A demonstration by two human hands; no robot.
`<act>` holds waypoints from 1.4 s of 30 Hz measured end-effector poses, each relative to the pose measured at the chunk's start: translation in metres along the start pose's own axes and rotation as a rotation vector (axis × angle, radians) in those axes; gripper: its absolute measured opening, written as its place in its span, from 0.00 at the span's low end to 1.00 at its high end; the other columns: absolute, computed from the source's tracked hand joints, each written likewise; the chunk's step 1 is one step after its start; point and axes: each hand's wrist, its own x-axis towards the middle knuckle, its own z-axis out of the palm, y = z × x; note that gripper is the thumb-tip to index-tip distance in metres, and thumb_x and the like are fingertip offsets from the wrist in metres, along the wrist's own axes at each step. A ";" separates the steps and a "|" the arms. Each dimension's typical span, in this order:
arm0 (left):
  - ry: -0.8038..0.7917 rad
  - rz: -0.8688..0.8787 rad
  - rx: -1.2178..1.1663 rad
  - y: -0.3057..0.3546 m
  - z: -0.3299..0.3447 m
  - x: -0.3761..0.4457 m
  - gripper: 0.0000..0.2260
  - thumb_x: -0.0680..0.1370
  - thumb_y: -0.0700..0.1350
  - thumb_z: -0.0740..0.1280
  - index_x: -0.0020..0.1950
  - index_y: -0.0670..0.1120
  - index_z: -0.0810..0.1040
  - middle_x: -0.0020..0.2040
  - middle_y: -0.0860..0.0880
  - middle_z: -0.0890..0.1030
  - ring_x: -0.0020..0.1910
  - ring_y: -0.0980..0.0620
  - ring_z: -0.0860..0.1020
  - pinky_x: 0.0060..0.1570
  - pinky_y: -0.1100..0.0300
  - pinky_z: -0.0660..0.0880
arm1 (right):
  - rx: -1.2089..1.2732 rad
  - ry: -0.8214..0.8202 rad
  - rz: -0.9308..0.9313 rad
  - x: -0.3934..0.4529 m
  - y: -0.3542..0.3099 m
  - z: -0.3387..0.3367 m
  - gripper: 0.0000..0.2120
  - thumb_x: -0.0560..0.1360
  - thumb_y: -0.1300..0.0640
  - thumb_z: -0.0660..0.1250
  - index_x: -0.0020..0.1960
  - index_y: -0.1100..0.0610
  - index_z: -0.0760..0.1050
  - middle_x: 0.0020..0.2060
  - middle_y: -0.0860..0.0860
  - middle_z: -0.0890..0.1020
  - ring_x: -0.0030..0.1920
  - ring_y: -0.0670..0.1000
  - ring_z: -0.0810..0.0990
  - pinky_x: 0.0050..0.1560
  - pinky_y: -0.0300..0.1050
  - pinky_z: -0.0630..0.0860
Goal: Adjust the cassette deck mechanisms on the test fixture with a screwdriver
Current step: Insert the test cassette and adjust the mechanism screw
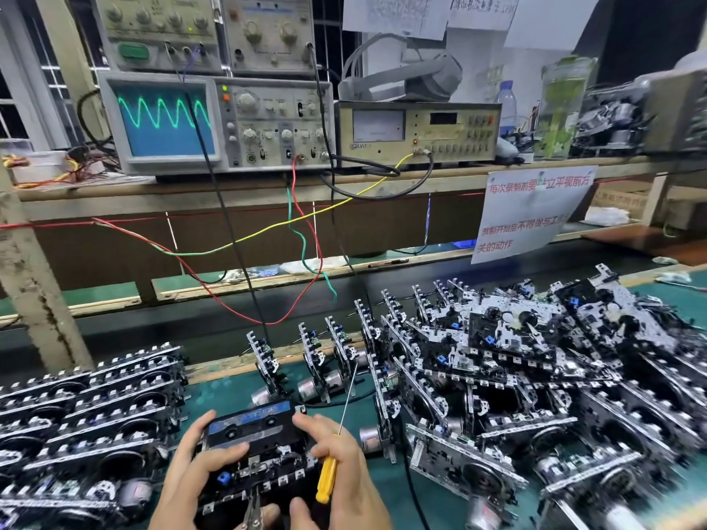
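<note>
Cassette deck [255, 449] in both hands' grip, right hand [336, 457] also gripping screwdriver [329, 477], decks [535, 376] piled beside

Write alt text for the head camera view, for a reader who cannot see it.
Two hands hold a cassette deck mechanism with a cassette in it, the right hand also gripping a yellow-handled screwdriver. Many more mechanisms crowd the green bench, and an oscilloscope behind shows a green wave.
</note>
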 end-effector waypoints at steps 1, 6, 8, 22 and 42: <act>-0.002 -0.013 -0.012 0.002 0.003 -0.002 0.51 0.40 0.53 0.72 0.65 0.49 0.76 0.77 0.48 0.66 0.77 0.47 0.62 0.72 0.47 0.60 | -0.024 0.003 0.013 0.002 0.000 0.000 0.24 0.72 0.51 0.65 0.57 0.33 0.54 0.75 0.31 0.63 0.78 0.39 0.56 0.74 0.37 0.57; -0.015 -0.032 -0.040 0.004 0.002 -0.004 0.44 0.49 0.48 0.74 0.66 0.51 0.74 0.76 0.50 0.66 0.77 0.46 0.61 0.73 0.43 0.58 | 0.016 -0.052 0.049 0.004 0.006 0.000 0.19 0.71 0.50 0.63 0.57 0.40 0.58 0.73 0.27 0.61 0.78 0.39 0.56 0.74 0.34 0.53; -0.005 -0.030 -0.046 0.003 0.002 -0.005 0.40 0.52 0.47 0.73 0.65 0.53 0.73 0.77 0.49 0.66 0.77 0.46 0.61 0.73 0.43 0.57 | 0.026 -0.072 0.054 0.005 0.006 0.000 0.18 0.70 0.50 0.63 0.58 0.44 0.61 0.72 0.26 0.62 0.78 0.39 0.57 0.75 0.36 0.53; 0.013 -0.013 -0.040 0.001 0.001 -0.003 0.42 0.53 0.46 0.72 0.68 0.51 0.73 0.78 0.46 0.65 0.77 0.43 0.62 0.73 0.42 0.57 | -0.019 0.013 0.015 0.001 0.004 0.000 0.22 0.72 0.53 0.63 0.56 0.35 0.56 0.73 0.29 0.64 0.77 0.40 0.60 0.73 0.35 0.58; -0.093 0.099 0.012 0.011 -0.003 -0.018 0.38 0.44 0.48 0.76 0.56 0.53 0.79 0.76 0.43 0.67 0.77 0.43 0.62 0.72 0.47 0.60 | -0.194 0.321 -0.067 -0.004 0.010 -0.008 0.12 0.83 0.35 0.51 0.60 0.35 0.70 0.49 0.34 0.83 0.52 0.36 0.81 0.52 0.34 0.78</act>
